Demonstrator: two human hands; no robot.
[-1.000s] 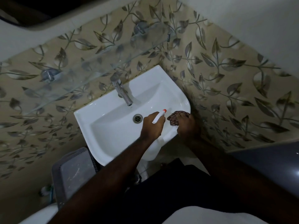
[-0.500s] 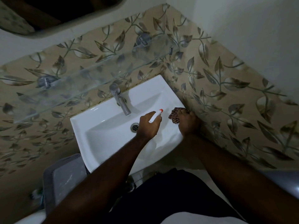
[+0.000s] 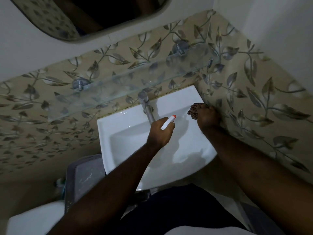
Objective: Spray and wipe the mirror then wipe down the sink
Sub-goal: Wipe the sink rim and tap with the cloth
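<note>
The white sink (image 3: 118,126) hangs in the corner under a glass shelf. My left hand (image 3: 160,134) hovers over the basin, closed around a white spray bottle (image 3: 167,122) whose red nozzle points up and right. My right hand (image 3: 207,116) presses a dark patterned cloth (image 3: 194,111) onto the sink's right rim, close to the back corner by the tiled wall. The steel tap (image 3: 147,109) stands at the back of the basin, just left of the bottle. The mirror (image 3: 94,16) shows along the top edge, dark inside.
A glass shelf (image 3: 118,82) on metal brackets juts out above the tap. Leaf-patterned tiled walls (image 3: 254,99) close in at the back and right. A grey plastic basket (image 3: 84,177) stands left below the sink, and a white toilet (image 3: 33,219) shows at bottom left.
My right hand has slid the cloth back along the sink's right rim toward the wall corner. The view has tilted up, bringing the mirror into sight. My left hand keeps the bottle over the basin.
</note>
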